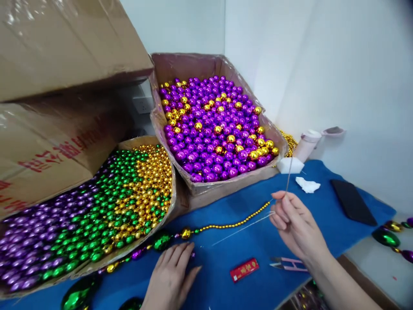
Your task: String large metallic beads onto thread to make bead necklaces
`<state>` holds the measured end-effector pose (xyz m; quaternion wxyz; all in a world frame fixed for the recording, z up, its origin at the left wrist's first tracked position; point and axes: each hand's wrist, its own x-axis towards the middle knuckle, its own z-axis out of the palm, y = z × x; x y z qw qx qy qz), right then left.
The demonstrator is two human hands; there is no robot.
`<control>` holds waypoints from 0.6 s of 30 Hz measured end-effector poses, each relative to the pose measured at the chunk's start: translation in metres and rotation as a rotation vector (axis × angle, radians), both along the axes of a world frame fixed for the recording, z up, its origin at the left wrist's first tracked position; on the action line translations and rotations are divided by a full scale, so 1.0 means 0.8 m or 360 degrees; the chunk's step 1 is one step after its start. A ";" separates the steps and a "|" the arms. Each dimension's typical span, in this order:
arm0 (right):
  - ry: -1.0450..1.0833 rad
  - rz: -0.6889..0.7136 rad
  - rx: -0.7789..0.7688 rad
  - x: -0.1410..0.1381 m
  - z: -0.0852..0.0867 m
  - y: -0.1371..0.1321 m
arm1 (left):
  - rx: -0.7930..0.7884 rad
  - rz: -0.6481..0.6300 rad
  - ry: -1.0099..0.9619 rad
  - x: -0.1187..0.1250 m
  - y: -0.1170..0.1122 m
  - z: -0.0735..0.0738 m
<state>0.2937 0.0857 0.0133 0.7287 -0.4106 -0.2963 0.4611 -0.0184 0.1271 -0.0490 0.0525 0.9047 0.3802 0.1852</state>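
Observation:
My right hand (295, 224) is closed, pinching a long thin needle (290, 172) that points upward. Thin white thread (241, 231) hangs from these fingers toward the cloth. A strand of small gold beads (226, 226) reaches the same hand from the left, where it joins a large gold bead (186, 233) and a green oval bead (161, 241). My left hand (172, 273) lies palm down on the blue cloth (219, 254), fingers stretched and thumb apart. A small purple bead (192, 255) shows at its fingertips. The underside of that hand is hidden.
One box (190, 186) holds purple and gold balls; a lower box (174, 193) holds purple, green and gold beads. Pink-handled snips (290, 264), a red packet (244, 270), a black phone (353, 202), crumpled tissue (308, 185) and a pale bottle (307, 146) are around the cloth.

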 end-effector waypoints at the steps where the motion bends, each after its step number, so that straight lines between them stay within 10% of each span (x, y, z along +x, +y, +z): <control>1: -0.0004 0.0056 0.0005 -0.005 0.003 -0.003 | -0.0115 0.0019 -0.0135 0.012 -0.004 0.012; 8: -0.0078 0.0341 0.0071 -0.033 0.023 -0.012 | -0.1100 0.0016 -0.1094 0.118 0.004 0.084; 18: -0.0125 0.0463 0.0172 -0.040 0.038 -0.006 | -0.1666 -0.0428 -0.1181 0.155 0.019 0.090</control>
